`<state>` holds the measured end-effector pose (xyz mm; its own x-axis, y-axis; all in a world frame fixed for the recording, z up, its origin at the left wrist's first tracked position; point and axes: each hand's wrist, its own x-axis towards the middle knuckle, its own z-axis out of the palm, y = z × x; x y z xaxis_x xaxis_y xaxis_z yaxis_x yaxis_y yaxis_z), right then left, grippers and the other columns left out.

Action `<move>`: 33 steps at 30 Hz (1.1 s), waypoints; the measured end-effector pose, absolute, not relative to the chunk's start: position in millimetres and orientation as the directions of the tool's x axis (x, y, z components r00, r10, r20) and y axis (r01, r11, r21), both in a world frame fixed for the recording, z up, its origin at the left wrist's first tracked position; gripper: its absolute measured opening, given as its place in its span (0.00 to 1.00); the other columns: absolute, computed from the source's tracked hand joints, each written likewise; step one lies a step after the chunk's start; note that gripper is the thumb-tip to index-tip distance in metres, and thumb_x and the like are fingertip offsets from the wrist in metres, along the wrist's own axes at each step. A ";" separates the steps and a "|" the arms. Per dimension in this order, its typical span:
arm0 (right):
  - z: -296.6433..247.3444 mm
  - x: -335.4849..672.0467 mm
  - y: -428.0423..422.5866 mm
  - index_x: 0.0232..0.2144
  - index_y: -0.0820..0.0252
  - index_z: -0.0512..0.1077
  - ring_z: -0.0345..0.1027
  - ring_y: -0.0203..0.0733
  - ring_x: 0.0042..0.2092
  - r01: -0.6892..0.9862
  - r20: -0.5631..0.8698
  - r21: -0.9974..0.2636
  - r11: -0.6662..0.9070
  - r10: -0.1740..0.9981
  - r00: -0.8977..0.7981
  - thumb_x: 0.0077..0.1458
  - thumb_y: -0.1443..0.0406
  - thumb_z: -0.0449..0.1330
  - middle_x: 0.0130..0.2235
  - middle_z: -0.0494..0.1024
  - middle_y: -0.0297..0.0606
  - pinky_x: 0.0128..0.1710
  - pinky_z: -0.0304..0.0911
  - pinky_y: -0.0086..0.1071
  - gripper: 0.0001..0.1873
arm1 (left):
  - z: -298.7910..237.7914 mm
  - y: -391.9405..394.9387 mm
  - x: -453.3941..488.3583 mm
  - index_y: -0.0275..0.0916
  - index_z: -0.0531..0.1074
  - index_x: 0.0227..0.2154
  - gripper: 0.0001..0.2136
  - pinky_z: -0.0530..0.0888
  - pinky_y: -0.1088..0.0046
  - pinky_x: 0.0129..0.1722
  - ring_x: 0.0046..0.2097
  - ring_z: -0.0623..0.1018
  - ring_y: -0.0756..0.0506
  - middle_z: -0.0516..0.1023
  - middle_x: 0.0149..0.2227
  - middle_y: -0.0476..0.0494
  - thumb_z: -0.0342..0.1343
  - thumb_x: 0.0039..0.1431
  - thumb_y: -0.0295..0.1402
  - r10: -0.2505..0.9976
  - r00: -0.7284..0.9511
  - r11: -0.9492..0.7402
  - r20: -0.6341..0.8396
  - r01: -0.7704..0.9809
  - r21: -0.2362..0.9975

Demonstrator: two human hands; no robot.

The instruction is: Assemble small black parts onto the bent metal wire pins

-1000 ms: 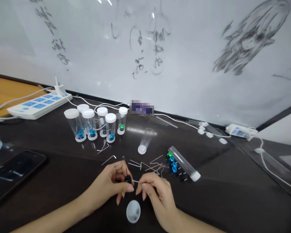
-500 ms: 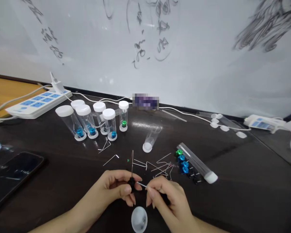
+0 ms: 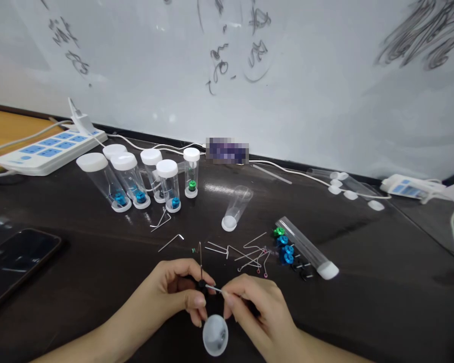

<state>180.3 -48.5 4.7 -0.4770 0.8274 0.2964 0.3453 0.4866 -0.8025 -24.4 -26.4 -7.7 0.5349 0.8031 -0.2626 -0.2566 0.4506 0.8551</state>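
My left hand (image 3: 176, 295) pinches a small black knob (image 3: 201, 285) with a thin metal pin standing up from it. My right hand (image 3: 251, 310) pinches a thin L-shaped metal key (image 3: 213, 288) whose tip is at the knob's side. Both hands hover low over the dark table (image 3: 363, 287), just above a white round cap (image 3: 215, 335) lying near the front edge. Beyond the hands lie several loose bent keys (image 3: 245, 252) and a row of green, blue and black knobs (image 3: 286, 249) beside a lying clear tube (image 3: 306, 248).
Several capped clear vials (image 3: 144, 176) holding coloured knobs stand at the back left. An open tube (image 3: 236, 207) lies mid-table. A phone (image 3: 13, 259) rests at the left, a power strip (image 3: 49, 148) behind, cables and loose caps (image 3: 350, 194) along the whiteboard.
The view has tilted down and shifted slightly. My hands stay together on the knob and key; the pin on the knob now stands upright, and the white cap sits closer under my fingers.
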 end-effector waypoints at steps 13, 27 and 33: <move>3.6 180.3 -49.2 0.32 0.62 0.70 0.66 0.33 0.27 0.378 0.291 -0.788 0.486 0.835 -0.466 0.63 0.72 0.51 0.25 0.73 0.33 0.29 0.59 0.27 0.09 | -12.7 -27.7 -25.4 0.36 0.78 0.31 0.07 0.74 0.80 0.21 0.21 0.76 0.52 0.79 0.22 0.49 0.66 0.46 0.27 0.832 0.489 0.408 -0.263 -0.219 0.886; 7.4 178.4 -49.1 0.35 0.62 0.77 0.66 0.36 0.28 0.399 0.423 -0.715 0.574 0.809 -0.407 0.59 0.73 0.57 0.27 0.74 0.37 0.28 0.60 0.29 0.09 | -9.3 -29.9 -25.5 0.36 0.77 0.27 0.05 0.74 0.79 0.21 0.21 0.75 0.53 0.79 0.29 0.47 0.66 0.45 0.24 0.869 0.438 0.340 -0.230 -0.191 0.921; 7.7 178.5 -49.7 0.35 0.62 0.76 0.65 0.35 0.26 0.385 0.379 -0.743 0.548 0.818 -0.432 0.60 0.72 0.55 0.23 0.72 0.34 0.26 0.59 0.29 0.09 | -5.7 -30.8 -25.7 0.35 0.77 0.27 0.05 0.73 0.79 0.18 0.22 0.74 0.52 0.76 0.29 0.46 0.66 0.47 0.31 0.879 0.447 0.229 -0.169 -0.085 0.970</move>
